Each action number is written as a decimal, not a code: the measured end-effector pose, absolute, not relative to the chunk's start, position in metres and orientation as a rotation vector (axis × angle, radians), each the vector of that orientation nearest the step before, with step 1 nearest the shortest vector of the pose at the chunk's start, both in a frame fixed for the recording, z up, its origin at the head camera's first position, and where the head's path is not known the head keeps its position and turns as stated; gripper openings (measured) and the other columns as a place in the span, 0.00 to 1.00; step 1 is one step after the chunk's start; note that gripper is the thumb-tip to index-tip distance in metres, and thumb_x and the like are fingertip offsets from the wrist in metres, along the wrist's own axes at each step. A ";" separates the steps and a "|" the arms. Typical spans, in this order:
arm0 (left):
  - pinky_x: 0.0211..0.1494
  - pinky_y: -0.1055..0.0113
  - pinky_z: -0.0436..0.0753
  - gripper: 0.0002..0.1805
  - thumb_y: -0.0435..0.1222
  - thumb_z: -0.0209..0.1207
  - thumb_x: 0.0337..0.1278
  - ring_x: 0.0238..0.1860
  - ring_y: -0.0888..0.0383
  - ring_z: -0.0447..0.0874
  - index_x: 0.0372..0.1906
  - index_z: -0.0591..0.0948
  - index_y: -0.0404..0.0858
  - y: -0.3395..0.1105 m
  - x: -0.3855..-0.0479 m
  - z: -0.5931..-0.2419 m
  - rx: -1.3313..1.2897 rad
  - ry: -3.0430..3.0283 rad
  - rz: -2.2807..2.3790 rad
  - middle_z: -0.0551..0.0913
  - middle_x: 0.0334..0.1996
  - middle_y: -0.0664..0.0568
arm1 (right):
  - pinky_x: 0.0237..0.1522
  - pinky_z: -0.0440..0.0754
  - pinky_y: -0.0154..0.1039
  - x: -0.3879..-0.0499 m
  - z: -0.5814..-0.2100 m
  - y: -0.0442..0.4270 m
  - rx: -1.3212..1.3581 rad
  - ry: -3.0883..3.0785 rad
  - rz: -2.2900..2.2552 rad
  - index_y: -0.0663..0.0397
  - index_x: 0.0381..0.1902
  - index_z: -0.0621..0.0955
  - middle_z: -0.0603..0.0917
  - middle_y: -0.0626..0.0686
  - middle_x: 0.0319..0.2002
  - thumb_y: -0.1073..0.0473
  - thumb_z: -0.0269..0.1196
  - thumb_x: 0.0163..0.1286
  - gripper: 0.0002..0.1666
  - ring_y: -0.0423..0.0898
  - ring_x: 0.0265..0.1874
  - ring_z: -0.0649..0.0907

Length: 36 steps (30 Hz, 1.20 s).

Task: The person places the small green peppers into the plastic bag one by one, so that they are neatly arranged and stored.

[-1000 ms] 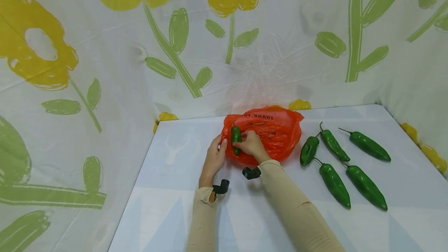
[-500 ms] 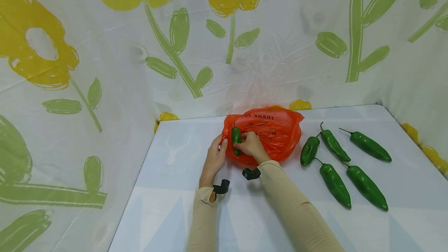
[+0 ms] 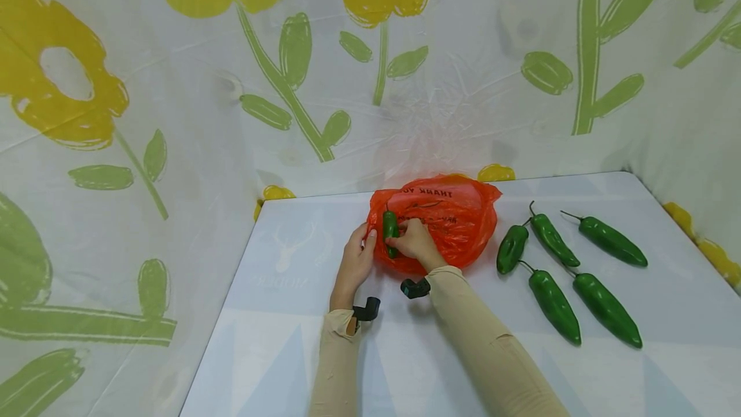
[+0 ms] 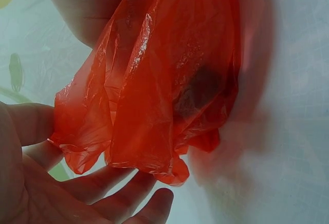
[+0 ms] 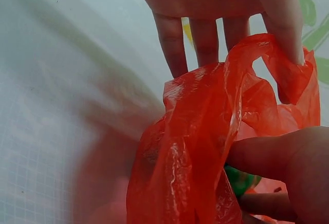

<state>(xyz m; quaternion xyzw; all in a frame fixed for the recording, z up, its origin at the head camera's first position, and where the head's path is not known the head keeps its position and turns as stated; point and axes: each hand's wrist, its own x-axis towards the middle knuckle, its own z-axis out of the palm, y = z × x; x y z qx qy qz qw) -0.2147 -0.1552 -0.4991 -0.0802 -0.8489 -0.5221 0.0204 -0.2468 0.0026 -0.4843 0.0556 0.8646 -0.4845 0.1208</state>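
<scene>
A red plastic bag [image 3: 466, 233] with dark lettering lies spread at the back of the table, its mouth facing the person. At the bag's left rim, the left hand [image 3: 355, 266] pinches the thin plastic between thumb and fingers, as the left wrist view also shows. The right hand [image 3: 419, 242] reaches in at the mouth and pinches a green chili pepper [image 3: 390, 227] that stands nearly upright, stem away from the person. In the right wrist view only a small part of this pepper [image 5: 239, 180] shows behind the bag's edge. Through the plastic a dark shape [image 4: 203, 88] shows faintly.
Several more green peppers [image 3: 608, 311] lie loose on the table right of the bag, one pepper [image 3: 512, 250] close beside it. Behind the white table [image 3: 278, 327] hangs a pale cloth [image 3: 197, 101] with yellow flowers. A black camera [image 3: 366, 309] sits on the left wrist.
</scene>
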 end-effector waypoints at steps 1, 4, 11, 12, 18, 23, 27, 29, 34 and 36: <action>0.77 0.40 0.71 0.26 0.46 0.46 0.82 0.74 0.42 0.70 0.74 0.71 0.39 -0.155 -0.215 -0.499 -0.245 -2.634 -1.621 0.72 0.74 0.42 | 0.62 0.85 0.51 -0.247 -0.484 0.003 0.163 2.527 -1.414 0.63 0.60 0.82 0.87 0.60 0.52 0.57 0.71 0.68 0.26 0.54 0.51 0.84; 0.76 0.40 0.72 0.26 0.45 0.46 0.82 0.74 0.42 0.70 0.74 0.71 0.38 -0.155 -0.215 -0.499 -0.251 -2.627 -1.620 0.72 0.74 0.41 | 0.61 0.86 0.51 -0.246 -0.484 0.003 0.161 2.529 -1.409 0.62 0.59 0.83 0.87 0.59 0.51 0.57 0.71 0.68 0.24 0.53 0.49 0.84; 0.73 0.39 0.76 0.24 0.44 0.46 0.82 0.71 0.42 0.72 0.73 0.73 0.39 -0.156 -0.215 -0.499 -0.260 -2.613 -1.620 0.74 0.72 0.41 | 0.59 0.87 0.49 -0.244 -0.479 0.007 0.139 2.540 -1.367 0.62 0.57 0.84 0.89 0.59 0.50 0.56 0.71 0.69 0.23 0.52 0.46 0.85; 0.72 0.40 0.76 0.24 0.44 0.46 0.82 0.71 0.42 0.73 0.73 0.73 0.39 -0.156 -0.215 -0.499 -0.262 -2.613 -1.618 0.74 0.72 0.41 | 0.59 0.87 0.50 -0.244 -0.478 0.008 0.141 2.538 -1.362 0.62 0.58 0.83 0.89 0.59 0.50 0.55 0.71 0.69 0.24 0.52 0.46 0.85; 0.71 0.41 0.77 0.24 0.44 0.46 0.82 0.70 0.43 0.73 0.73 0.73 0.40 -0.157 -0.215 -0.499 -0.256 -2.619 -1.619 0.75 0.71 0.42 | 0.63 0.85 0.51 -0.244 -0.469 0.013 0.150 2.570 -1.318 0.65 0.67 0.77 0.85 0.60 0.57 0.51 0.71 0.69 0.35 0.54 0.50 0.82; 0.71 0.41 0.77 0.24 0.44 0.46 0.82 0.70 0.43 0.73 0.73 0.73 0.40 -0.157 -0.215 -0.498 -0.252 -2.614 -1.628 0.75 0.71 0.42 | 0.61 0.86 0.51 -0.242 -0.460 0.017 0.093 2.613 -1.314 0.63 0.70 0.75 0.85 0.60 0.57 0.50 0.70 0.70 0.37 0.55 0.50 0.82; 0.71 0.40 0.77 0.25 0.45 0.46 0.82 0.71 0.42 0.72 0.73 0.72 0.39 -0.158 -0.215 -0.498 -0.257 -2.621 -1.612 0.74 0.72 0.41 | 0.66 0.82 0.55 -0.237 -0.451 0.022 0.025 2.646 -1.345 0.63 0.72 0.73 0.82 0.62 0.63 0.49 0.68 0.71 0.38 0.58 0.59 0.82; 0.71 0.40 0.77 0.25 0.45 0.46 0.82 0.71 0.42 0.72 0.74 0.72 0.40 -0.157 -0.215 -0.498 -0.250 -2.626 -1.613 0.74 0.72 0.41 | 0.69 0.80 0.57 -0.234 -0.445 0.025 -0.013 2.668 -1.378 0.62 0.73 0.72 0.81 0.62 0.65 0.49 0.68 0.72 0.39 0.59 0.63 0.80; 0.72 0.40 0.76 0.25 0.45 0.46 0.82 0.72 0.42 0.72 0.74 0.72 0.41 -0.157 -0.216 -0.498 -0.226 -2.630 -1.621 0.73 0.73 0.41 | 0.62 0.84 0.55 -0.225 -0.428 0.031 -0.096 2.702 -1.468 0.60 0.71 0.75 0.83 0.60 0.61 0.49 0.68 0.72 0.35 0.58 0.58 0.82; 0.73 0.40 0.76 0.25 0.45 0.47 0.82 0.72 0.42 0.71 0.74 0.72 0.41 -0.156 -0.216 -0.498 -0.221 -2.628 -1.621 0.73 0.73 0.41 | 0.59 0.86 0.53 -0.221 -0.423 0.034 -0.118 2.715 -1.489 0.59 0.69 0.77 0.84 0.59 0.61 0.49 0.68 0.72 0.33 0.57 0.56 0.83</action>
